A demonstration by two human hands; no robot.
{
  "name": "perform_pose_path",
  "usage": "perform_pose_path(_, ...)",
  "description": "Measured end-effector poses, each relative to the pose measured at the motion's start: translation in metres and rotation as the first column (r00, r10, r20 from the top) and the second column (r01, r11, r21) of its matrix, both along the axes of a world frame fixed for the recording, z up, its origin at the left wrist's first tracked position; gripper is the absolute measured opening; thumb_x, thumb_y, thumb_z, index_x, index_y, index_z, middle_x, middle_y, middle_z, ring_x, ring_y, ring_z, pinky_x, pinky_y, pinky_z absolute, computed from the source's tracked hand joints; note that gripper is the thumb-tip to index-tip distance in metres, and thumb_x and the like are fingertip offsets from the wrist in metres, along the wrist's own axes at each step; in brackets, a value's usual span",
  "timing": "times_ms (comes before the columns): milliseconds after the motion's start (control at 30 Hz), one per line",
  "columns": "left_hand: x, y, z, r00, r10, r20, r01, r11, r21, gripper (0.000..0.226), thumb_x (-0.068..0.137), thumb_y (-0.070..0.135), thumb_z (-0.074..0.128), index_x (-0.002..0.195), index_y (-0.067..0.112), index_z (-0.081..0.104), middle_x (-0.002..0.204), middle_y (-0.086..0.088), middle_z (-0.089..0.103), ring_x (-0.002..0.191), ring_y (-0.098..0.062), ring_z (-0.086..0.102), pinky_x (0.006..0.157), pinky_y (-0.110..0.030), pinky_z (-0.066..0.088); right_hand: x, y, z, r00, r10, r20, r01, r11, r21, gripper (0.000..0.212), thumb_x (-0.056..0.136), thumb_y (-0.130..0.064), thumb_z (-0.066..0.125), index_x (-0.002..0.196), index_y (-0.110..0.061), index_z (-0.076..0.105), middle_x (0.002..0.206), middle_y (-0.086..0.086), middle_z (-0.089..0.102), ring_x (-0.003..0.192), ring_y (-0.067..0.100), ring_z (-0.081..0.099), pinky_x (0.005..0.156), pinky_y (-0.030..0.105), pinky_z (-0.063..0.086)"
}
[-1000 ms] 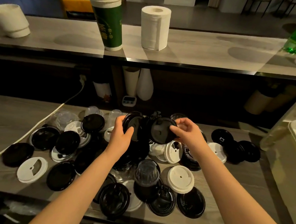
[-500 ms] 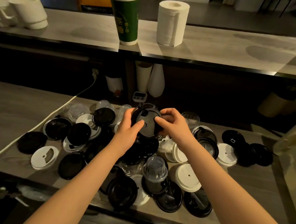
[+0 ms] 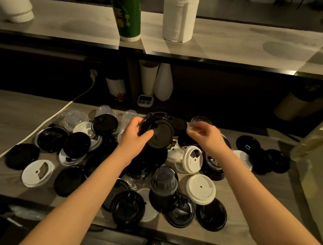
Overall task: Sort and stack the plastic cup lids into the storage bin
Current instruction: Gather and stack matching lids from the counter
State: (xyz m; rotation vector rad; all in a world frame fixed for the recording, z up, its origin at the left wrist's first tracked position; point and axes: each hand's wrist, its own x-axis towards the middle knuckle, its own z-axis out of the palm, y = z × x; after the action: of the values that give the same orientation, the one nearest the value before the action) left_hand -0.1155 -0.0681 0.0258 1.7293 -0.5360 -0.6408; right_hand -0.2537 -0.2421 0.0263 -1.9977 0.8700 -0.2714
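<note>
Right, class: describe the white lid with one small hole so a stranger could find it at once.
Start at the lower counter strewn with lids. Near its front edge, just inside the right forearm, a white lid lies flat beside a clear domed lid. Unlike the black lids around it and the tilted white lid behind, it is plain white with one pinhole near its centre.

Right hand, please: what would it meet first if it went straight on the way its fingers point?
Probably the stack of black lids that the left hand grips. The blurred right hand points left at it, though depth is unclear.
</note>
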Motion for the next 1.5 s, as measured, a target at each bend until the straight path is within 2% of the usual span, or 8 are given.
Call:
perform_pose_path(133,-0.005,-0.019,-0.004,0.997,0.049,-0.060,-0.048,0.999,0.020,0.019,0.088,0.011,0.058,0.099,0.026,0.050,0.105,-0.004,0.063,0.100,-0.020,0.062,0.086,-0.036,0.052,-0.043,-0.038,-0.027,0.941,-0.125,-0.315,0.000,0.929,-0.370,0.057,0.088,-0.031,0.063,0.139,-0.016,0.043,0.136,0.011,0.051,0.123,0.029,0.049,0.097,0.039,0.043)
perform_pose_path(267,-0.013,-0.029,-0.010,0.996,0.035,-0.082,-0.028,0.996,0.081,0.045,0.085,0.021,0.061,0.125,0.015,0.043,0.126,-0.009,0.054,0.115,-0.023,0.054,0.098,-0.043,0.047,-0.069,-0.034,-0.052,0.766,0.056,-0.640,-0.299,0.913,-0.278,0.101,0.079,-0.055,0.065,0.151,-0.025,0.002,0.160,0.002,0.002,0.147,0.027,0.002,0.116,0.043,0.017)
perform_pose_path(367,-0.019,-0.033,-0.012,0.994,0.034,-0.100,-0.025,0.995,0.096,0.048,0.082,0.025,0.062,0.125,0.018,0.042,0.127,-0.008,0.054,0.116,-0.024,0.054,0.099,-0.046,0.045,-0.071,-0.023,-0.072,0.718,0.066,-0.693,-0.362,0.885,-0.291,0.097,0.083,-0.058,0.057,0.151,-0.026,-0.005,0.160,0.003,-0.005,0.147,0.028,-0.004,0.117,0.047,0.019)
perform_pose_path(533,-0.022,-0.036,-0.006,0.995,0.043,-0.089,-0.038,0.998,0.059,0.024,0.089,0.013,0.058,0.102,0.029,0.046,0.108,-0.003,0.061,0.101,-0.019,0.060,0.092,-0.040,0.050,-0.066,-0.023,-0.066,0.833,0.029,-0.553,-0.258,0.904,-0.341,0.068,0.093,-0.042,0.051,0.150,-0.021,0.020,0.156,0.007,0.022,0.143,0.029,0.020,0.113,0.039,0.028)
perform_pose_path(667,-0.025,-0.041,-0.003,0.994,0.048,-0.096,-0.045,0.998,0.037,0.026,0.088,0.015,0.060,0.107,0.027,0.047,0.110,-0.003,0.061,0.103,-0.021,0.061,0.094,-0.045,0.050,-0.069,-0.030,-0.038,0.945,-0.123,-0.304,0.016,0.943,-0.332,0.038,0.091,-0.023,0.058,0.129,-0.016,0.056,0.117,0.012,0.066,0.105,0.030,0.061,0.082,0.034,0.048)
perform_pose_path(967,-0.070,-0.092,0.020,0.999,-0.025,-0.039,0.022,0.997,-0.079,0.023,0.089,0.011,0.060,0.106,0.023,0.050,0.101,0.000,0.063,0.098,-0.018,0.062,0.085,-0.033,0.052,-0.109,-0.062,0.024,0.965,-0.242,0.100,0.253,0.961,-0.113,0.045,0.076,-0.019,0.078,0.114,-0.015,0.055,0.097,-0.006,0.058,0.091,0.013,0.058,0.076,0.027,0.050)
perform_pose_path(1133,-0.123,-0.133,0.034,0.995,-0.097,-0.011,0.095,0.987,-0.131,0.022,0.089,0.011,0.060,0.101,0.027,0.053,0.102,-0.004,0.065,0.097,-0.019,0.063,0.084,-0.033,0.053,-0.165,-0.096,0.054,0.953,-0.240,0.183,0.272,0.947,-0.171,0.045,0.080,-0.019,0.073,0.118,-0.016,0.047,0.104,-0.008,0.052,0.094,0.008,0.052,0.057,0.012,0.049)
perform_pose_path(1500,-0.247,-0.235,0.052,0.971,-0.222,0.087,0.231,0.966,-0.117,0.030,0.091,0.013,0.057,0.117,0.026,0.046,0.117,0.004,0.057,0.107,-0.007,0.056,0.088,-0.023,0.047,-0.318,-0.199,0.065,0.879,-0.366,0.306,0.397,0.917,-0.046,0.038,0.086,-0.007,0.064,0.117,-0.023,0.050,0.101,0.001,0.061,0.084,0.019,0.061,0.048,0.017,0.052)
